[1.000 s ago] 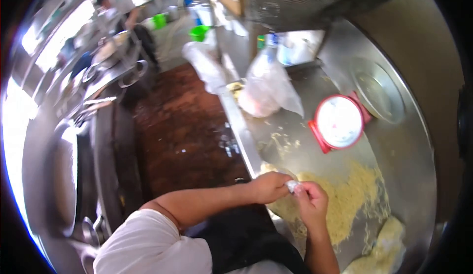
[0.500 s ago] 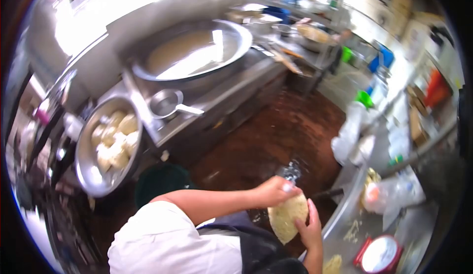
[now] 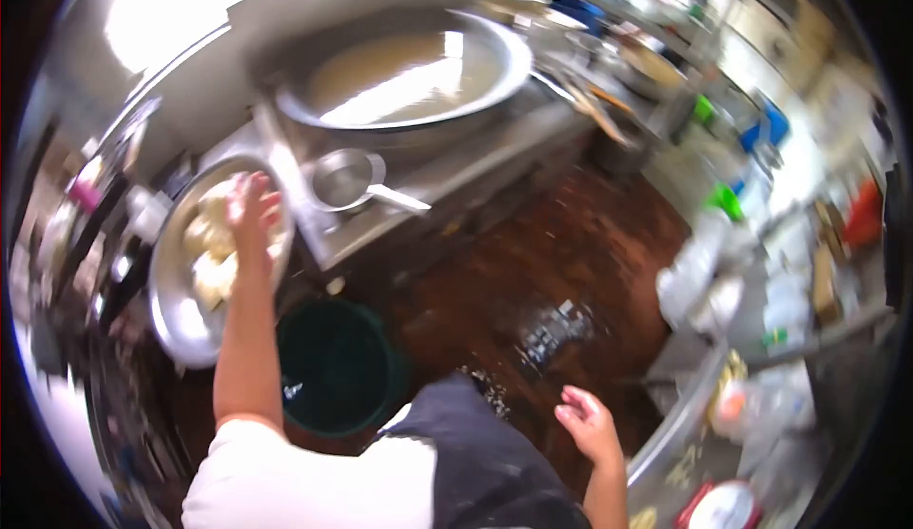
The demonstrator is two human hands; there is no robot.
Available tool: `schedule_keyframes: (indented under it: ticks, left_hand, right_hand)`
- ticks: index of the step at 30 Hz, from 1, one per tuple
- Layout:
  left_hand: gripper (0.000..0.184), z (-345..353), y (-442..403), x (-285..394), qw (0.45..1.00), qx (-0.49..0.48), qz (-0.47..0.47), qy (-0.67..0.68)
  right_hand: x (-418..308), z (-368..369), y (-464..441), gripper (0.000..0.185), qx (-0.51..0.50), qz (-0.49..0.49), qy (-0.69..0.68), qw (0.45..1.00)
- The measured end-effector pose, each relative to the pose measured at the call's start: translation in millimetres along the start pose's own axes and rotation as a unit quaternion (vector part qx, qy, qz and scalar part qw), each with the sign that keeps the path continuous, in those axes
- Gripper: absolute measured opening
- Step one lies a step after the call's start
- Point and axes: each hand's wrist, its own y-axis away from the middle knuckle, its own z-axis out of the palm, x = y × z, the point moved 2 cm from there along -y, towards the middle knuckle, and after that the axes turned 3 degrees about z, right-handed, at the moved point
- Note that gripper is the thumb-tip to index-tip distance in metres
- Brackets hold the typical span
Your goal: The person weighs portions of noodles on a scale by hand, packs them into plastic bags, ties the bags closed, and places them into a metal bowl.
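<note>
My left hand reaches over the metal basin at the left, its fingers spread above several pale bundles inside. Whether it touches one of them is blurred. At the lower right, my right hand hangs above the wet floor, fingers apart and holding nothing, left of the metal worktable. On that worktable are a red-rimmed round scale and a clear plastic bag.
A dark green tub stands on the red-brown floor beside the basin. Behind are a steel counter with a handled pot and a large wok of liquid. White bags hang at the right.
The view has swung left. The pale bundle held between both hands half a second ago has left them. My left hand has moved left over the basin, and my right hand is apart from it.
</note>
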Motion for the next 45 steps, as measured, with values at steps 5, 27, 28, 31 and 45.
schedule_keyframes:
  ticks: [5, 27, 28, 31, 45]
  left_hand:
    - [0.052, 128.5, 67.5, -33.2, 0.965, -0.251, -0.055, 0.048]
    - [0.030, 285.7, 537.1, 26.0, 0.321, -0.943, 0.043, 0.075]
    - [0.031, 280.1, 549.1, 32.4, 0.290, -0.952, 0.071, 0.069]
    - [0.033, 262.6, 579.4, 43.0, 0.219, -0.966, 0.127, 0.044]
    - [0.034, 258.0, 663.2, 75.9, 0.115, -0.956, 0.264, 0.061]
  right_hand:
    - [-9.3, -0.7, 23.4, 0.051, 0.076, 0.021, 0.030, 0.996]
    - [179.0, 94.0, 354.6, 0.028, 0.750, 0.204, -0.344, 0.527]
    - [179.5, 89.1, 361.1, 0.027, 0.759, 0.198, -0.354, 0.510]
    - [201.6, 91.6, 391.4, 0.025, 0.802, 0.191, -0.337, 0.455]
    - [227.0, 309.8, 651.9, 0.058, 0.600, 0.793, -0.081, -0.063]
